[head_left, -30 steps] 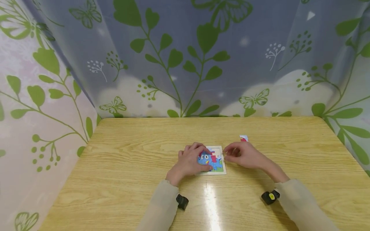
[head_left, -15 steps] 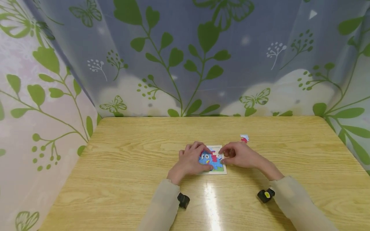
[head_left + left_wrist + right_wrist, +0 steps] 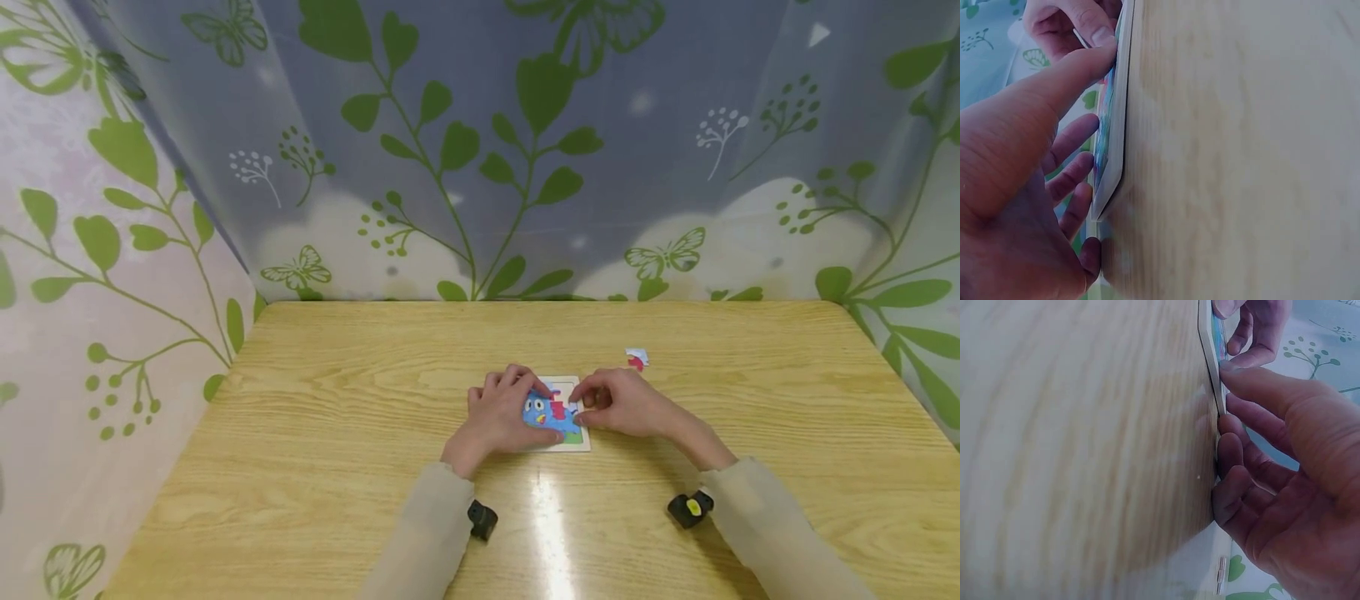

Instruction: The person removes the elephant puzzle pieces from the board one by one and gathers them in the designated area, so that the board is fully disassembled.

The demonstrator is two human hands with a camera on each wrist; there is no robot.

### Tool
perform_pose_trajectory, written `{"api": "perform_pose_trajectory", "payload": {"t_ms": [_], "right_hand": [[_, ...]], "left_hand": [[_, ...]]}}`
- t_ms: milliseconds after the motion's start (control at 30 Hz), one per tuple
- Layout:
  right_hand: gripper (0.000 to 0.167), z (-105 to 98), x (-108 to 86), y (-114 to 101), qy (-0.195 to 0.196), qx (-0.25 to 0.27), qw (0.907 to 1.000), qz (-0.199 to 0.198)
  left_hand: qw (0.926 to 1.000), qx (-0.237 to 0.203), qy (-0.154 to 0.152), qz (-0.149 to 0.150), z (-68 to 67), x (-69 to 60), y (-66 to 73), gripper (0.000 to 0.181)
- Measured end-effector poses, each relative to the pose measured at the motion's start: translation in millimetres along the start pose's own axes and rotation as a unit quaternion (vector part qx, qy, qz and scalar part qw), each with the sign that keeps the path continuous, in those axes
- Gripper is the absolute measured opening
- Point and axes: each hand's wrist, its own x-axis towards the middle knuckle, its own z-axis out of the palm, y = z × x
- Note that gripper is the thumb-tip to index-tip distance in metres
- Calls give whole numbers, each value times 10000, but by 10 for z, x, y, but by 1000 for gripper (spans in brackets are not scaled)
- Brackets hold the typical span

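Observation:
A small jigsaw puzzle (image 3: 586, 444) in a pale frame lies flat on the table, showing a blue cartoon character with big eyes. My left hand (image 3: 501, 418) rests over its left part, thumb on the lower area and fingertips on the upper picture. At the right side, my right hand (image 3: 626, 403) pinches a small puzzle piece (image 3: 573, 407) between thumb and index finger, over the puzzle's edge; the fingers hide most of it. In the left wrist view, the puzzle's edge (image 3: 1124, 94) is seen side-on beside the left thumb. A pale gap shows in the upper right of the picture.
Behind the right hand, white and red loose puzzle material (image 3: 637, 358) lies on the wooden table (image 3: 337, 392). A curtain (image 3: 480, 167) with leaves and butterflies stands along the table's back edge. Each wrist wears a small black camera (image 3: 691, 507).
My right hand has moved left, bringing its fingertips from beside the frame to over the puzzle's right edge. The left hand stays on the puzzle, shifted slightly right.

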Motion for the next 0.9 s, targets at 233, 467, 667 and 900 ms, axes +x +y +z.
{"api": "perform_pose_trajectory", "payload": {"t_ms": [233, 467, 667, 900], "right_hand": [[18, -3, 28, -6, -112, 93, 9999, -16], [20, -1, 31, -26, -140, 269, 9994, 170], [20, 8, 29, -33, -120, 368, 9991, 182], [19, 9, 30, -25, -117, 427, 9987, 242]], "left_hand": [[9999, -10, 63, -92, -1, -14, 27, 52], [9999, -3, 61, -146, 10, -9, 36, 47], [9998, -45, 33, -181, 20, 2, 29, 45], [9998, -134, 20, -146, 5, -2, 21, 43]]}}
